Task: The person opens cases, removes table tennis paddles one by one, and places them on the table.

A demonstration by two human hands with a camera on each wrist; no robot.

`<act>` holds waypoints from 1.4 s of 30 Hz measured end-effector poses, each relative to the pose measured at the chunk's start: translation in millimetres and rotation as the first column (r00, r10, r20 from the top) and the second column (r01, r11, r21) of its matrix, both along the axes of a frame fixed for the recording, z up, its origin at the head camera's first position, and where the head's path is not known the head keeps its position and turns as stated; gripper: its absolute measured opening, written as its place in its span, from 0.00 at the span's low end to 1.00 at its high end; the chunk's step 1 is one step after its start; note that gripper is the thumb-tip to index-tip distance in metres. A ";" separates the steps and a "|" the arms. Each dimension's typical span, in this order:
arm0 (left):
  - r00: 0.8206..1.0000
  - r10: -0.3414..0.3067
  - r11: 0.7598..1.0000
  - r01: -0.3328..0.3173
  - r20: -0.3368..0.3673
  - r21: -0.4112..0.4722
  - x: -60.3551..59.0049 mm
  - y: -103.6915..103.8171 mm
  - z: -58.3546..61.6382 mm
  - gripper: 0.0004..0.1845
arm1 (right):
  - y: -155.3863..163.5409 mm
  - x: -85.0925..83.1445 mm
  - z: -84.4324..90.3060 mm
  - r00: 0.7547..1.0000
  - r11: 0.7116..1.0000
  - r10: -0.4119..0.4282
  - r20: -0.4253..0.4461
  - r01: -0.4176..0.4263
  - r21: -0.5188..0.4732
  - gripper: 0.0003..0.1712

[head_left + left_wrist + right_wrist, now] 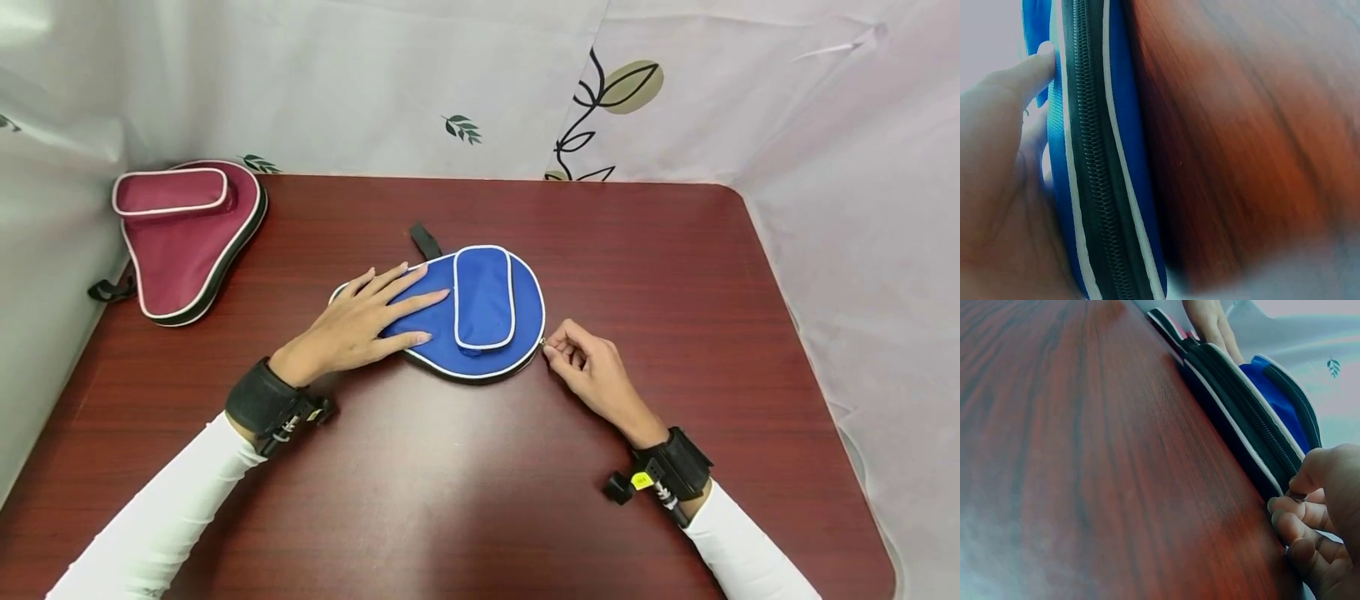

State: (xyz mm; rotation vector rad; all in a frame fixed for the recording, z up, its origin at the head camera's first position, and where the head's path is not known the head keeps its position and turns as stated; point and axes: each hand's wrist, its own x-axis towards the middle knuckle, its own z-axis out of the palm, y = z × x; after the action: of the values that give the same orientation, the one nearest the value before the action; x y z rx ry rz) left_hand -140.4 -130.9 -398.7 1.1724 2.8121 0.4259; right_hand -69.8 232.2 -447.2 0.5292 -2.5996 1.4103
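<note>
A blue paddle-shaped zip case [442, 333] with white piping and a raised front pocket [483, 300] lies on the table. Across its narrow end my left hand [360, 321] rests flat, fingers spread and straight. My right hand [592, 367] is at the rounded end, where thumb and forefinger pinch the small zipper pull [1298, 497]. The other right fingers curl beneath it. Along the black side band, the zipper teeth [1094, 150] are closed together in the left wrist view. A black strap [425, 241] sticks out behind the case.
A maroon case [187, 242] of similar shape, with a black loop [112, 289], lies at the table's far left corner. The reddish-brown table [675, 275] is bordered by a pale curtain [337, 92] with leaf prints at the back and sides.
</note>
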 end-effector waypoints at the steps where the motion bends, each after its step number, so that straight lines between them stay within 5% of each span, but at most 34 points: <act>1: 1.000 0.005 1.000 -0.005 -0.007 0.003 0.8 0.3 -0.5 0.34 | 0.0 -0.1 0.0 1.000 1.000 0.001 0.000 -0.001 -0.001 0.07; 42: 0.978 0.198 0.979 -0.194 -0.073 0.062 35.5 21.4 -6.7 0.33 | 2.6 -2.3 -2.6 1.000 1.000 0.008 -0.021 -0.008 -0.002 0.06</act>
State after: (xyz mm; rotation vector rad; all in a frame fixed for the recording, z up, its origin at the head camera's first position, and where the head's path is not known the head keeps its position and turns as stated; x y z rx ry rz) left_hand -105.0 -109.5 -405.4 0.9431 3.0161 0.4827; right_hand -72.1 234.8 -449.8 0.5514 -2.5819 1.4017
